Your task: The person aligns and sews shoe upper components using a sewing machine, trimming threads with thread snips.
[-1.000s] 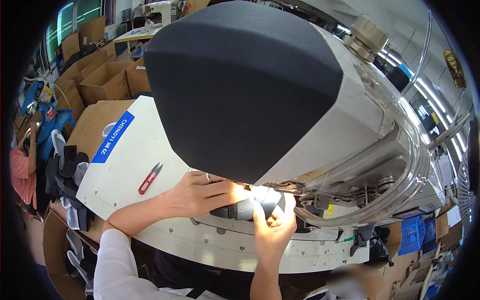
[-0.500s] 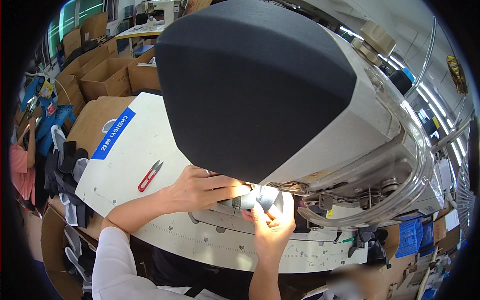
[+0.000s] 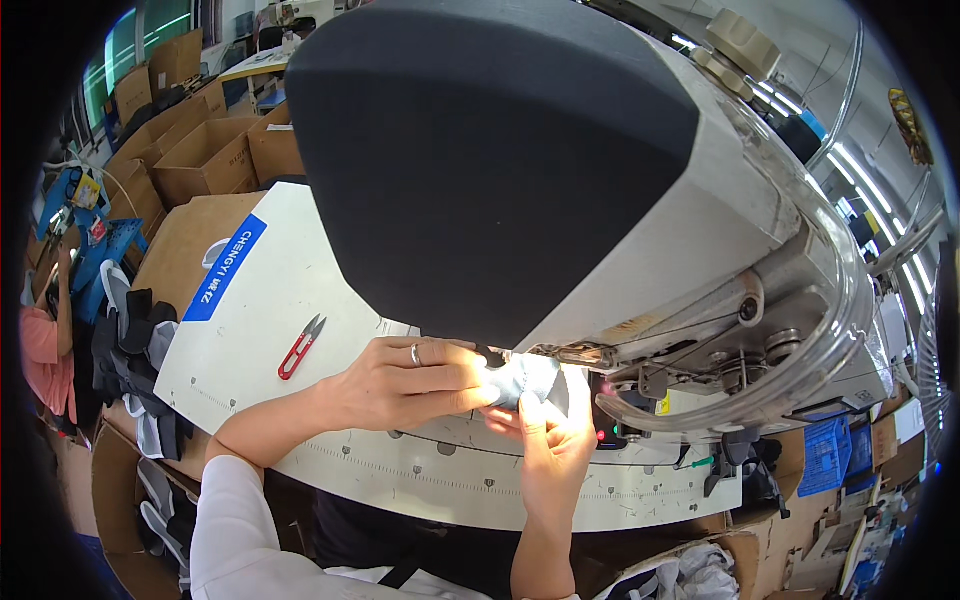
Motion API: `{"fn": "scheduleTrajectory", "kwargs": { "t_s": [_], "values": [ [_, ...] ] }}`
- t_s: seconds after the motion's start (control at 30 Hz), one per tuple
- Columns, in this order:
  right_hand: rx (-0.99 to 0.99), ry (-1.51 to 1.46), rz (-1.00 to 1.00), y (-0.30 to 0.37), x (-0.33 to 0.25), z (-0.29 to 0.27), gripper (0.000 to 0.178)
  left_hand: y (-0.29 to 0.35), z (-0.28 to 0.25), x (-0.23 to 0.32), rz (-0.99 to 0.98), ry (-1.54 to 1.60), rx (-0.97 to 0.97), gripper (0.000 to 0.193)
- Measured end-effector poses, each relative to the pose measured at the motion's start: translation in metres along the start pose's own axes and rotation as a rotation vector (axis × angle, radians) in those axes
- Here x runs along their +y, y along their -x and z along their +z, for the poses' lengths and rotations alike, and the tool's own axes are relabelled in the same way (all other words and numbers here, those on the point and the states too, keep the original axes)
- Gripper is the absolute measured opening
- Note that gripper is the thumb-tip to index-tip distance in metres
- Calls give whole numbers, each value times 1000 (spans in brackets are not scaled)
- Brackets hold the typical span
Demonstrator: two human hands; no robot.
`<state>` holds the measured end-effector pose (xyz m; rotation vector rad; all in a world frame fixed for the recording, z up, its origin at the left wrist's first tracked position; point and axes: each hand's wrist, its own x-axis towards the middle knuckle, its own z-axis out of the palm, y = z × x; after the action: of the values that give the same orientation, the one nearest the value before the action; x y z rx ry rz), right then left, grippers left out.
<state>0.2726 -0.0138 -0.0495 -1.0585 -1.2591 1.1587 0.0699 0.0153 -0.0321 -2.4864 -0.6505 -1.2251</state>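
A large sewing machine (image 3: 560, 170) with a dark head and grey body fills the upper view. Under its needle end lies a small grey and white fabric piece (image 3: 528, 378), brightly lit. My left hand (image 3: 415, 382), with a ring on one finger, presses on the piece from the left. My right hand (image 3: 548, 448) comes up from below and pinches the piece's near edge. Both hands rest on the white machine table (image 3: 300, 300). The needle itself is hidden behind my fingers and the machine.
Red-handled thread snips (image 3: 301, 346) lie on the table left of my hands. A pile of dark and grey fabric pieces (image 3: 135, 350) hangs off the table's left edge. Cardboard boxes (image 3: 205, 155) stand at the back left. A person in pink (image 3: 45, 350) is at the far left.
The view has shifted closer to the machine. Both hands stay on the fabric piece under the needle end, with only slight adjustment.
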Motion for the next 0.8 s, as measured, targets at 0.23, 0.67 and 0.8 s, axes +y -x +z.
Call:
{"fn": "scheduleTrajectory", "kwargs": {
  "t_s": [0.23, 0.67, 0.8],
  "values": [
    [-23, -4, 88, 0, 22, -7, 30, -10, -8, 4, 29, 17, 14, 30],
    [114, 860, -970, -25, 28, -32, 27, -20, 1, 19, -35, -232, 45, 22],
    [98, 844, -1078, -31, 23, -27, 26, -12, 13, 19, -135, -115, 108, 22]
  ]
}}
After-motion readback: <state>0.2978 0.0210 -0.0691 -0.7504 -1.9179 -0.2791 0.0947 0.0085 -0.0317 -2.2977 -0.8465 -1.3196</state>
